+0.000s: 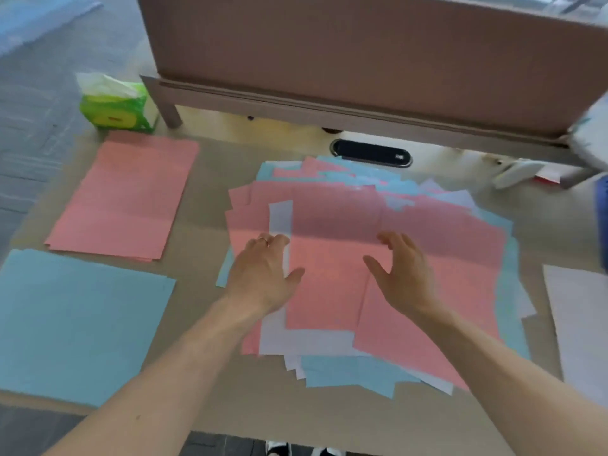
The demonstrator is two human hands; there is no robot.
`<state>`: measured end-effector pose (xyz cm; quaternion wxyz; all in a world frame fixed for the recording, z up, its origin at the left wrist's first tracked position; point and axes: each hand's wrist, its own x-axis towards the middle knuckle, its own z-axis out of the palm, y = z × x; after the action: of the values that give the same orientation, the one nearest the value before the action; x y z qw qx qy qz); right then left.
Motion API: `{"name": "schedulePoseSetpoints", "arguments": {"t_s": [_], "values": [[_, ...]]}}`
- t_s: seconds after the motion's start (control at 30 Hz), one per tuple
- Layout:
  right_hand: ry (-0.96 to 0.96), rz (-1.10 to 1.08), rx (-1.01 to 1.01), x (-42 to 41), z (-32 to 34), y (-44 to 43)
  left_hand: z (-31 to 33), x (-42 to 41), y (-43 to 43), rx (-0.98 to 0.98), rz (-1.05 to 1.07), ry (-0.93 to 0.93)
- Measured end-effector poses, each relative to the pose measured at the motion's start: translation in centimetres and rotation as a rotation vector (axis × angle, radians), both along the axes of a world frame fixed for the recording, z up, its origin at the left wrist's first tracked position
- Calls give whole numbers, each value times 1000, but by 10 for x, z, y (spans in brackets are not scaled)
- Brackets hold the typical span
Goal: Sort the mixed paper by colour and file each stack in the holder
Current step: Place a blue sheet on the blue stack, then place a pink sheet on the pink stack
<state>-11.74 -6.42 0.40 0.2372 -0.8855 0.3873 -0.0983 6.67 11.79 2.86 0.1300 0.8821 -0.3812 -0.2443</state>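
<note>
Hands: left hand (263, 271) open, fingers flat on mixed pile (437, 232), holding nothing; right hand (404, 274) open, empty, over same pile, contact unclear.
Between hands: top pink sheet (325, 291).
Beyond left hand, leftward: pink stack (125, 199), blue stack (75, 324).
Risk: sliding the top sheet may drag lower sheets along, mixing colours.

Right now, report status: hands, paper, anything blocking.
Both open: left hand and right hand on or just over the mixed pile. Sorted aside: pink stack, blue stack, white stack. Nothing blocking the pile.
</note>
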Motion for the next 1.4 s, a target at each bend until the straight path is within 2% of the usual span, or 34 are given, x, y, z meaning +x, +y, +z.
{"name": "schedulePoseSetpoints", "arguments": {"t_s": [0.2,0.33,0.4,0.53,0.6,0.7,0.8,0.9,0.97,1.07,1.13,1.23,1.4], "values": [[88,-162,113,-78,-28,-13,-15,-54,-53,-81,73,218],[85,-128,117,-94,-42,-10,-25,-90,-83,-51,73,270],[57,-127,102,-96,-47,-10,-30,-104,-96,-45,138,289],[25,-115,114,-102,-52,-12,-34,-122,-116,-85,367,492],[14,-103,120,-104,-52,-14,-30,-130,-121,-74,331,539],[-49,-100,170,-109,-50,-17,-26,-147,-125,-72,66,341],[-181,-182,264,-118,-45,-23,-26,-170,-129,-257,-175,163],[-259,-285,252,-134,-44,-31,-24,-183,-131,-340,-226,79],[-280,-362,255,-146,-44,-35,-22,-181,-128,-425,-135,105],[-247,-379,293,-151,-41,-39,-19,-161,-117,-482,137,125],[-227,-340,310,-143,-37,-36,-19,-139,-102,-426,316,113],[-242,-313,346,-118,-31,-29,-21,-101,-75,-286,478,66],[-342,-442,669,-73,-15,-25,-23,-76,-59,-113,624,94]]}}
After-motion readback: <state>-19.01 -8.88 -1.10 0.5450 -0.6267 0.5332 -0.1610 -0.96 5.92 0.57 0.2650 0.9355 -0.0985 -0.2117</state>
